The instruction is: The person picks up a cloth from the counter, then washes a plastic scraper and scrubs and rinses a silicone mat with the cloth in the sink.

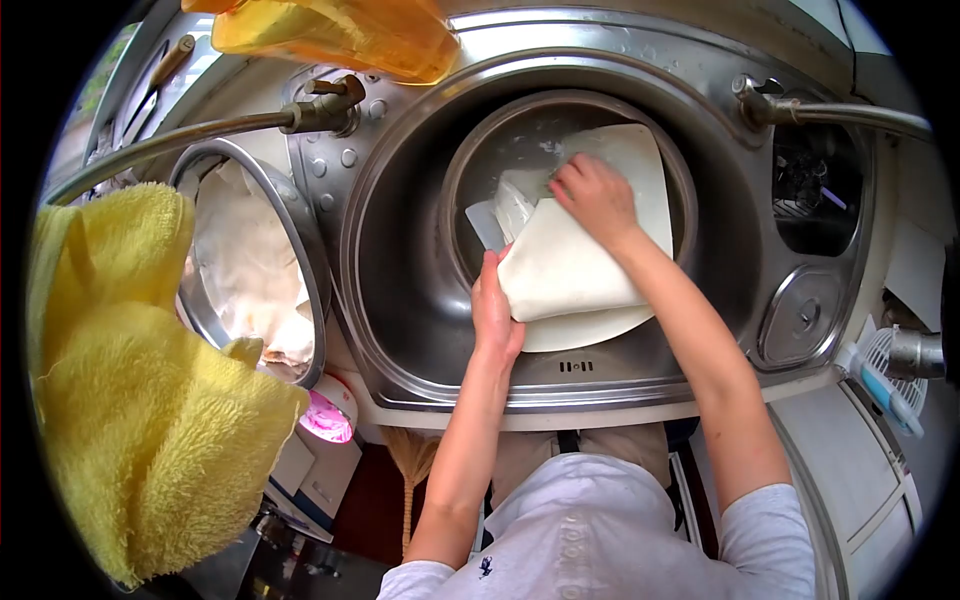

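A folded cream-white sheet (572, 262) lies over a round metal basin (462, 190) inside the steel sink. My left hand (494, 312) grips the sheet's left edge, its thumb and fingers closed on it. On top of the sheet, near its upper fold, rests my right hand (594, 196) with bent fingers pressed together; what they hold, if anything, is too small to make out. Next to those fingers, a crumpled whitish translucent piece (512, 208) sits in the basin. Some water shows in the basin behind the sheet.
A yellow towel (130, 370) hangs at the left, beside a metal bowl (318, 270) holding pale cloth-like material. Faucets (325, 108) stand at both back corners. An orange translucent container (340, 35) is at the back left. A round lid (803, 315) lies at the right.
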Demonstrator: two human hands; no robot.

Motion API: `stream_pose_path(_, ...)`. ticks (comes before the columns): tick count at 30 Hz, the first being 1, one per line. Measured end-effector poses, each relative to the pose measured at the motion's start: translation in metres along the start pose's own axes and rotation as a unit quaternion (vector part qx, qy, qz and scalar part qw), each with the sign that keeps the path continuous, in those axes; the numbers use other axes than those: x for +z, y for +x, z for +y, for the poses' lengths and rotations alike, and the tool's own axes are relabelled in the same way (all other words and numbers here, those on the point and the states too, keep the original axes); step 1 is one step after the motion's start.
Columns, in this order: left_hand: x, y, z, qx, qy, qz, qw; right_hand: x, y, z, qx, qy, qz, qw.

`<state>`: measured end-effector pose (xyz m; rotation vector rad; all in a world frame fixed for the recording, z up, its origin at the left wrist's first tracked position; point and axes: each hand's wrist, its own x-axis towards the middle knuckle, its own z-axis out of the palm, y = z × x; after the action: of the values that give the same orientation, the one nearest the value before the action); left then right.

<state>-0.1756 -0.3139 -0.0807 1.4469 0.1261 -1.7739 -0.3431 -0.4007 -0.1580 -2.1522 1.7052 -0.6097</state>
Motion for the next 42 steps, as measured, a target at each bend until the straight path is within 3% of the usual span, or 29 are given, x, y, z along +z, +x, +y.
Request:
stream_pose_path(3, 0.0, 0.0, 0.003, 0.021, 0.019, -0.017, 0.999, -0.01, -0.001, 0.019, -0.027, -0.084, 0.026, 0.996)
stream_pose_path(5, 0.003, -0.001, 0.004, 0.035, 0.032, -0.034, 0.998, -0.015, -0.001, 0.022, 0.129, -0.018, 0.024, 0.991)
stream_pose_path(6, 0.004, -0.002, 0.005, 0.035, 0.035, -0.027, 0.998, -0.019, 0.0, 0.019, 0.225, 0.103, 0.0, 0.969)
stream_pose_path(8, 0.004, 0.002, 0.002, 0.054, 0.009, -0.037, 0.998, -0.028, -0.013, 0.0, 0.238, 0.263, 0.01, 0.935)
stream_pose_path(11, 0.005, 0.007, -0.002, 0.078, 0.065, -0.045, 0.994, -0.056, -0.042, -0.076, 0.162, 0.345, -0.009, 0.924)
stream_pose_path(12, 0.004, 0.009, -0.002, 0.074, 0.052, -0.039, 0.995, -0.059, -0.051, -0.098, 0.148, 0.31, -0.029, 0.939)
stream_pose_path(13, 0.002, 0.01, -0.003, 0.075, 0.052, -0.04, 0.995, -0.053, -0.061, -0.105, 0.059, 0.213, -0.016, 0.975)
stream_pose_path(16, -0.01, 0.018, -0.006, -0.003, -0.064, 0.004, 0.998, -0.023, -0.076, -0.072, 0.007, 0.065, -0.023, 0.998)
stream_pose_path(20, 0.004, 0.014, -0.001, 0.03, -0.09, 0.0, 0.995, -0.022, -0.092, -0.001, 0.034, -0.035, -0.098, 0.994)
stream_pose_path(22, 0.003, 0.014, 0.001, 0.02, -0.107, 0.001, 0.994, -0.04, -0.083, -0.004, 0.199, 0.079, -0.102, 0.971)
stream_pose_path(23, 0.003, 0.014, 0.002, 0.008, -0.122, 0.003, 0.992, -0.043, -0.079, -0.013, 0.2, 0.08, -0.102, 0.971)
stream_pose_path(25, -0.001, 0.015, 0.001, 0.002, -0.126, 0.002, 0.992, -0.045, -0.072, -0.053, 0.189, 0.265, -0.009, 0.945)
stream_pose_path(28, -0.009, 0.017, 0.001, -0.014, -0.127, -0.002, 0.992, -0.053, -0.062, -0.09, 0.127, 0.29, -0.024, 0.948)
stream_pose_path(30, -0.016, 0.02, -0.001, -0.026, -0.123, -0.002, 0.992, -0.046, -0.065, -0.093, -0.006, 0.256, -0.054, 0.965)
stream_pose_path(34, -0.024, 0.032, -0.002, -0.057, -0.182, 0.002, 0.982, -0.024, -0.078, -0.059, -0.055, 0.219, -0.069, 0.972)
stream_pose_path(36, -0.023, 0.033, 0.0, -0.054, -0.189, -0.021, 0.98, -0.026, -0.079, -0.032, -0.131, 0.084, -0.185, 0.97)
stream_pose_path(40, -0.017, 0.02, 0.009, -0.024, -0.175, -0.015, 0.984, -0.027, -0.07, 0.011, -0.145, -0.055, -0.18, 0.972)
stream_pose_path(42, -0.013, 0.009, 0.015, 0.109, 0.034, 0.026, 0.993, -0.027, -0.062, 0.018, -0.015, -0.141, -0.105, 0.984)
